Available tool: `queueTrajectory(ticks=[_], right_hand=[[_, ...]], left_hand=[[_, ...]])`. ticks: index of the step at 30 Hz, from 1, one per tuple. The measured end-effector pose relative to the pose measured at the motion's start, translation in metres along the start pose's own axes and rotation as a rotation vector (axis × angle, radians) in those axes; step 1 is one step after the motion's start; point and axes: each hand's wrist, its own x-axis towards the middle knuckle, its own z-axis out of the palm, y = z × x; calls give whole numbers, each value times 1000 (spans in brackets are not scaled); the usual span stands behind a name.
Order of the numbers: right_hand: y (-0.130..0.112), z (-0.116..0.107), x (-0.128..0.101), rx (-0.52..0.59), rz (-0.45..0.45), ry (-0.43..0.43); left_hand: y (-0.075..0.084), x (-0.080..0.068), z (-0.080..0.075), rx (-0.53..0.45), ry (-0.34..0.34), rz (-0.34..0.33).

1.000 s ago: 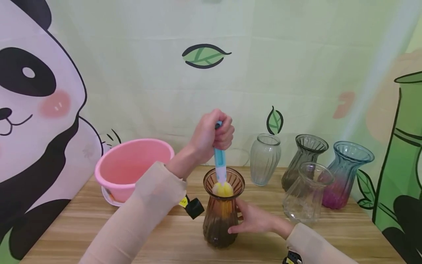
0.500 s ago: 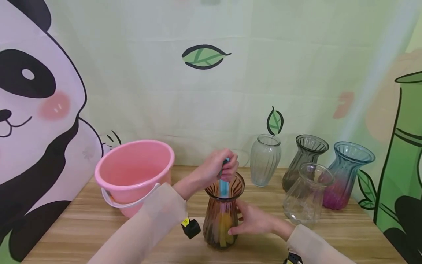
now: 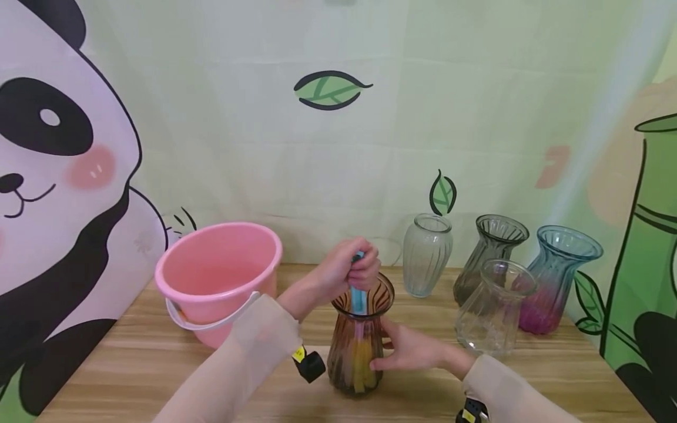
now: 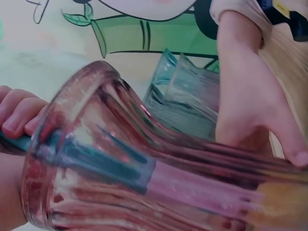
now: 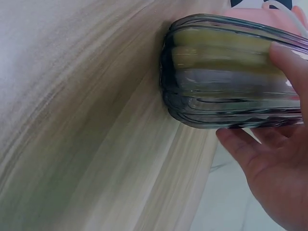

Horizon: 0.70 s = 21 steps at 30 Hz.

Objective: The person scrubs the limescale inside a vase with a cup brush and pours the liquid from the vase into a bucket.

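A brown ribbed glass vase (image 3: 344,352) with a flared rim stands upright on the table. My left hand (image 3: 346,267) grips the blue handle of a bottle brush (image 3: 358,301) just above the rim. The brush's yellow and pale sponge head (image 5: 221,55) is down inside, near the vase's base, and shows through the glass. Low on the vase's right side, my right hand (image 3: 415,349) holds it between thumb and fingers; some fingertips are hidden behind the glass. In the left wrist view the brush's pink-white neck (image 4: 202,190) shows through the wall.
At the left stands a pink bucket (image 3: 217,299) with a white handle. Several other vases are grouped at the right: a clear rounded one (image 3: 427,255), a grey one (image 3: 489,252), a clear flared one (image 3: 492,314) and a blue-to-pink one (image 3: 555,282). A printed cloth (image 3: 338,176) hangs behind.
My left hand has moved down toward the rim, pushing the brush head from the vase's mouth to near its base. The right hand keeps its hold, and the vase stays in place.
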Motion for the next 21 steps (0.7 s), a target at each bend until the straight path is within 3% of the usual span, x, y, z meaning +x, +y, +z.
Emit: queueTrajectory(ticks=[6,10,16,21], right_hand=[[2,2,0,49,20,13],[2,2,0,53,33,25],[3,5,0,50,53,44],[3,5,-1,55,43,53]], left_hand=[[16,6,6,-26,-5,2],[43,12,14,-14,12,7],[83,20,19,2,61,88],[91,18,19,7,52,102]])
